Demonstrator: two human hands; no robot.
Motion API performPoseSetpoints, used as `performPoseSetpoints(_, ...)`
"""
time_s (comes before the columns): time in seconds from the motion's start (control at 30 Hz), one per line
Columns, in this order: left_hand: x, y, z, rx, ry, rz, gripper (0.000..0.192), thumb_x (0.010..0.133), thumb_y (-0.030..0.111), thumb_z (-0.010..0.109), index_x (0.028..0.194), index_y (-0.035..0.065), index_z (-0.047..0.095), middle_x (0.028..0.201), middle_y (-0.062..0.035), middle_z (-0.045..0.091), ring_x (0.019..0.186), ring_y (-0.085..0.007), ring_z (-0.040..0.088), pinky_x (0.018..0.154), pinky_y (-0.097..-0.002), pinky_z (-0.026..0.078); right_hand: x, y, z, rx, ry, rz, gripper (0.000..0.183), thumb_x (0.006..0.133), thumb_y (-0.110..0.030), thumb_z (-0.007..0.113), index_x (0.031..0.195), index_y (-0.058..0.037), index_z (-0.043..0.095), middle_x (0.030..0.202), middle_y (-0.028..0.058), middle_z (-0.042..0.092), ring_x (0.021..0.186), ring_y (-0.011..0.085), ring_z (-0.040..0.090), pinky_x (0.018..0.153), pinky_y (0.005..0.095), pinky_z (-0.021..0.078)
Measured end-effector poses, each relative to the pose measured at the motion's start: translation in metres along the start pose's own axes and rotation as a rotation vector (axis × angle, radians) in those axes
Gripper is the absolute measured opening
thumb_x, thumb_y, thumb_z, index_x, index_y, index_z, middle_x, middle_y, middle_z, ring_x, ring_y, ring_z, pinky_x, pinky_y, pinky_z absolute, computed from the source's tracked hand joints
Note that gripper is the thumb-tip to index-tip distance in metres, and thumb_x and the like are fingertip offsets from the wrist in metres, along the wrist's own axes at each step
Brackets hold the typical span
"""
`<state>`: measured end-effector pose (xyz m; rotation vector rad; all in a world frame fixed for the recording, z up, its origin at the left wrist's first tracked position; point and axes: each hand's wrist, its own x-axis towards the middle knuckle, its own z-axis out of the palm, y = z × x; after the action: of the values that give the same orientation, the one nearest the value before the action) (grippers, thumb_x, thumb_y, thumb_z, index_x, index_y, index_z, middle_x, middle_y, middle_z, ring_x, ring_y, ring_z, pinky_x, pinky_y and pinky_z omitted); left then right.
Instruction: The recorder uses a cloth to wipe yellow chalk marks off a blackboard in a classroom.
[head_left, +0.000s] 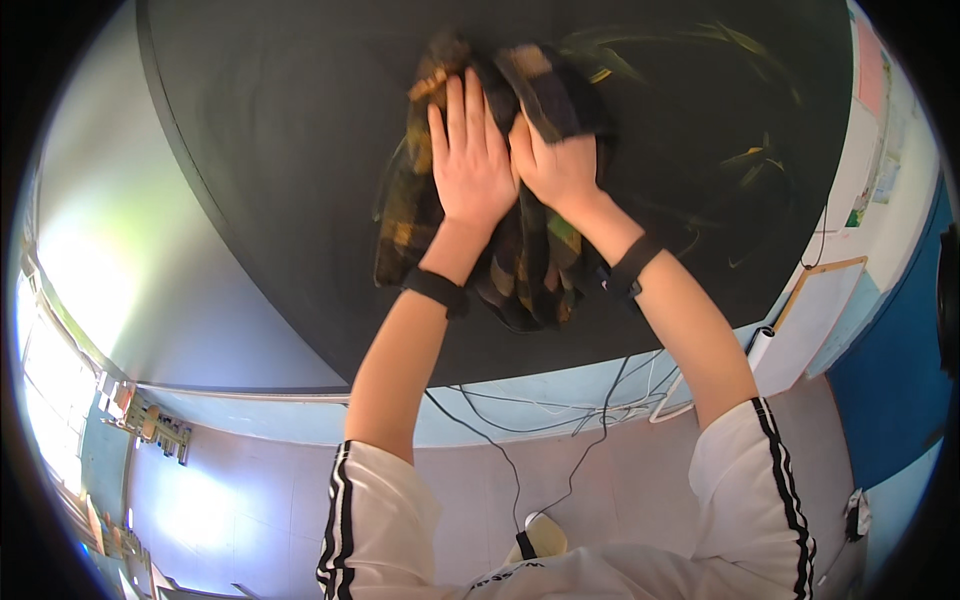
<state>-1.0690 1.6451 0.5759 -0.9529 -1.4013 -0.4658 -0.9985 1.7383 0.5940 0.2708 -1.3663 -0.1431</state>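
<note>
A dark plaid cloth (401, 236) with orange-brown and green patches lies bunched against a blackboard (285, 187). My left hand (474, 165) rests flat on the cloth, its fingers stretched out and slightly apart. Beside it, my right hand (559, 169) grips the cloth, and a fold covers its fingers. Loose folds hang down below both hands. Yellowish chalk smears (754, 154) mark the board to the right of the cloth. The cloth's upper edge is blurred.
A glossy whitish panel (150, 262) adjoins the board on the left. Black cables (510, 429) run along the wall below and down to the floor. A framed whiteboard (814, 322) leans at right, near a blue door (889, 360). Furniture (154, 427) stands far left.
</note>
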Motion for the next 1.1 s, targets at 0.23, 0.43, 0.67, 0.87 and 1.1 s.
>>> performPoseSetpoints(0.23, -0.065, 0.023, 0.002, -0.089, -0.171, 0.007, 0.059, 0.086, 0.033, 0.044, 0.13, -0.0063, 0.039, 0.142, -0.023, 0.029, 0.135, -0.0344, 0.023, 0.108, -0.0474, 0.019, -0.069, -0.014, -0.041, -0.018, -0.271, 0.053, 0.041, 0.077, -0.007, 0.055, 0.118, -0.0008, 0.054, 0.115, 0.0185, 0.056, 0.102, 0.0344, 0.054, 0.088, 0.0395, 0.0439)
performPoseSetpoints(0.43, 0.008, -0.003, -0.017, -0.079, -0.055, 0.22, 0.054, 0.084, 0.027, 0.049, 0.12, -0.0125, 0.046, 0.135, -0.0242, 0.039, 0.13, -0.0341, 0.032, 0.107, -0.0434, 0.027, -0.023, 0.008, -0.03, -0.187, -0.341, 0.024, 0.038, 0.082, -0.017, 0.056, 0.117, -0.0028, 0.054, 0.111, 0.0158, 0.058, 0.083, 0.0333, 0.061, 0.067, 0.04, 0.0513)
performPoseSetpoints(0.67, 0.104, -0.02, -0.026, 0.079, 0.05, 0.19, 0.052, 0.084, 0.021, 0.041, 0.125, -0.0105, 0.043, 0.137, -0.0237, 0.038, 0.131, -0.0331, 0.03, 0.109, -0.0391, 0.021, 0.083, 0.031, -0.013, -0.157, -0.203, -0.099, 0.044, 0.086, -0.017, 0.047, 0.125, 0.0023, 0.046, 0.124, 0.0217, 0.051, 0.099, 0.0331, 0.057, 0.082, 0.0406, 0.0473)
performPoseSetpoints(0.87, 0.059, -0.01, -0.006, -0.171, 0.092, 0.137, 0.048, 0.083, 0.014, 0.048, 0.124, -0.009, 0.043, 0.137, -0.0201, 0.038, 0.131, -0.0337, 0.03, 0.106, -0.0451, 0.028, 0.029, 0.023, -0.009, -0.11, -0.235, 0.085, 0.026, 0.082, -0.015, 0.051, 0.104, -0.0011, 0.057, 0.098, 0.0175, 0.06, 0.087, 0.035, 0.057, 0.072, 0.0409, 0.047)
performPoseSetpoints(1.1, -0.018, 0.027, -0.017, -0.22, -0.176, 0.074, 0.052, 0.082, 0.017, 0.05, 0.127, -0.0086, 0.041, 0.141, -0.0176, 0.033, 0.133, -0.0306, 0.027, 0.109, -0.0419, 0.023, -0.036, 0.009, -0.054, -0.042, -0.338, 0.059, 0.037, 0.08, -0.008, 0.055, 0.116, -0.0004, 0.053, 0.112, 0.0174, 0.057, 0.093, 0.0349, 0.056, 0.079, 0.0406, 0.0464)
